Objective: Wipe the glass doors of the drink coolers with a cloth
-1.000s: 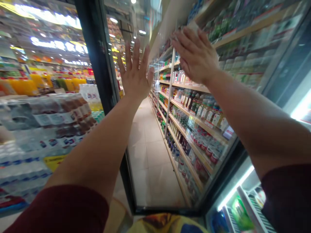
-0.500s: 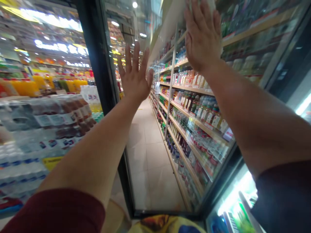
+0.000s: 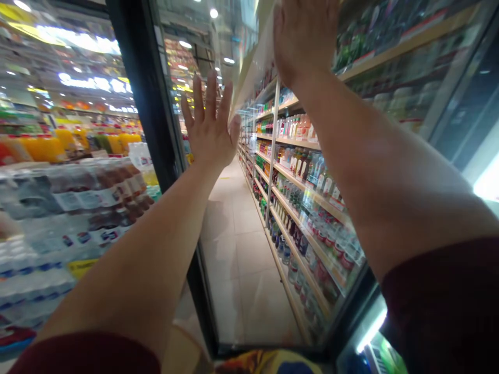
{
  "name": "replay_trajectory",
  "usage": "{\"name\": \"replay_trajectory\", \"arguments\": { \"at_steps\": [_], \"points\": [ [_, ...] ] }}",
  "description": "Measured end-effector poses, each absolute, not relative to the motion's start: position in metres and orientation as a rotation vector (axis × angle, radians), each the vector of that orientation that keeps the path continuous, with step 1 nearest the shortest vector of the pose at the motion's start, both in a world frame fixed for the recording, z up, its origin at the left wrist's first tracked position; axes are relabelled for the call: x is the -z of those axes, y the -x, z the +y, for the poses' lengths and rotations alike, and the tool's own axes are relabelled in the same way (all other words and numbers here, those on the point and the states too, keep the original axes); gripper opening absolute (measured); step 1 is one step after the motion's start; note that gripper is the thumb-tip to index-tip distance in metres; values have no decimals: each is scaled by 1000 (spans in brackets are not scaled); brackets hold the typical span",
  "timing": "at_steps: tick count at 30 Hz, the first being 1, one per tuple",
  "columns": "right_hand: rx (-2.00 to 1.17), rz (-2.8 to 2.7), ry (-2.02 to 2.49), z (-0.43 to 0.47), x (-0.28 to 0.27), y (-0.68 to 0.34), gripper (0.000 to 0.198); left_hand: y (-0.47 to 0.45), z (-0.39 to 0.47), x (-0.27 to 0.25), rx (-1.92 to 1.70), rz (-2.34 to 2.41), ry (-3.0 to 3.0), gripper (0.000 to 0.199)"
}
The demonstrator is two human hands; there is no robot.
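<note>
A glass door [image 3: 253,317] with a dark frame [image 3: 142,98] stands swung out in front of me. My left hand [image 3: 210,127] lies flat against the glass beside the left frame post, its fingers spread and upward. Higher up and to the right, my right hand [image 3: 306,39] is stretched flat on the glass too; its fingertips run out of the top of the view. Neither hand shows anything gripped. Whether something thin lies under the right palm I cannot tell. Bottles on shelves [image 3: 296,176] show in the glass, behind or reflected.
Stacked packs of bottled drinks [image 3: 89,202] fill the left side, with orange juice bottles [image 3: 42,148] above them. A lit cooler interior [image 3: 374,332] shows at lower right. Patterned yellow cloth [image 3: 268,362] is at the bottom edge. A tiled floor [image 3: 255,259] appears through the glass.
My right hand has slid left and up across the glass, its fingertips leaving the view. My left hand stays on the glass, shifted slightly left in view.
</note>
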State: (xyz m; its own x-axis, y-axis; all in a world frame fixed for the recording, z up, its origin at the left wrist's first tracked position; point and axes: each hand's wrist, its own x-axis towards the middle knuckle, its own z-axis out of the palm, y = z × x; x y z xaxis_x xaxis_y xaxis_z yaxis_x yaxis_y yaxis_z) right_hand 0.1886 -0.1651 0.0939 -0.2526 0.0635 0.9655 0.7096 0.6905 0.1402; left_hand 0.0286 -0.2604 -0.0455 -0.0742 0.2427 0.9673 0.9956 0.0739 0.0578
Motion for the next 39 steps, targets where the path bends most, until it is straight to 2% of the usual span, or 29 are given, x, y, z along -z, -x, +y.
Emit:
{"name": "replay_trajectory", "arguments": {
  "at_steps": [3,6,8,12,14,19,23,25,30,32,36,39],
  "points": [
    [634,-1671,728,-164,-95,-180,55,-31,-262,45,1014,-1512,1266,76],
    [872,-1899,432,-164,-91,-188,58,-31,-262,45,1026,-1509,1271,75],
    [910,-1935,354,-161,-93,-202,56,-28,-260,45,1052,-1495,1279,74],
    [427,-1512,951,-150,-107,-224,53,-17,-249,45,1083,-1454,1281,74],
    [316,-1395,1098,-145,-106,-226,55,-12,-244,45,1081,-1439,1255,78],
    [759,-1818,563,-135,-93,-241,60,-10,-240,43,1112,-1412,1303,74],
    [402,-1408,1099,-119,-109,-263,59,-14,-244,43,1074,-1516,1259,77],
    [322,-1270,1265,-113,-112,-271,63,-16,-245,44,1075,-1517,1254,77],
    [672,-1631,786,-111,-92,-290,63,-13,-244,44,1089,-1500,1277,75],
    [599,-1567,886,-107,-92,-300,63,-12,-243,44,1093,-1502,1282,76],
    [107,-1128,1405,-99,-100,-305,70,-13,-244,43,1075,-1517,1281,78],
    [324,-1297,1170,-106,-82,-293,68,-16,-245,42,1066,-1511,1283,77]
  ]
}}
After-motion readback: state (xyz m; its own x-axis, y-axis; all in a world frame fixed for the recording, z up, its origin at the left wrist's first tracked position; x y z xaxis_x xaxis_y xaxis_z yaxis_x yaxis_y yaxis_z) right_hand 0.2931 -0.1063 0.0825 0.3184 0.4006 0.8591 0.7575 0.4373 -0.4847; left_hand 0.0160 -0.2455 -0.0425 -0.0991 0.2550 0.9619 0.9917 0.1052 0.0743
